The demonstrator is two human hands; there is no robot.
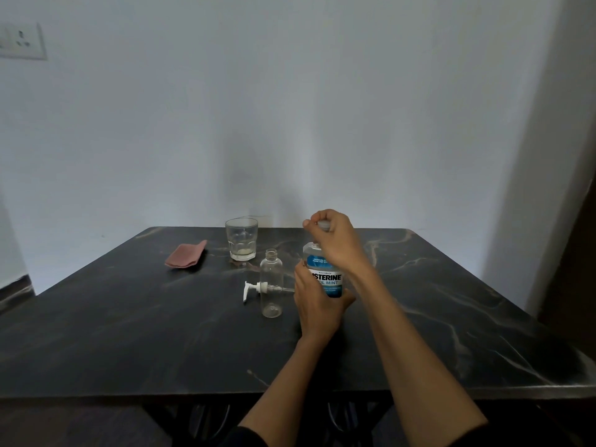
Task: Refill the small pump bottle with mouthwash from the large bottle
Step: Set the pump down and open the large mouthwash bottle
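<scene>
The person is getting the large bottle ready to pour, so the refill itself is not yet begun. The small pump bottle (272, 283) is standing upright and open-necked near the middle of the dark marble-patterned table (129, 333), and it is looking clear and empty. Its white pump head (258, 289) is lying on its side on the tabletop just behind and to the left of it, with the dip tube running rightward behind the bottle, so the unscrewing of the pump is done. Just to the right, the large Listerine mouthwash bottle (325, 272) is standing on the table. The left hand (317, 304) is wrapping around its lower body and steadying it, while the right hand (335, 240) is curling over the top and pinching the pale cap (323, 224) between fingers and thumb. The cap seems to be sitting a little above the bottle's shoulder, but whether it is already free or partly threaded is hard to tell. What is left, by my judgement: setting the cap aside, tipping mouthwash into the narrow neck, screwing the pump back in and recapping. Farther back, a glass tumbler (242, 238) with a pale residue and a folded pink cloth (186, 255) are sitting untouched.
</scene>
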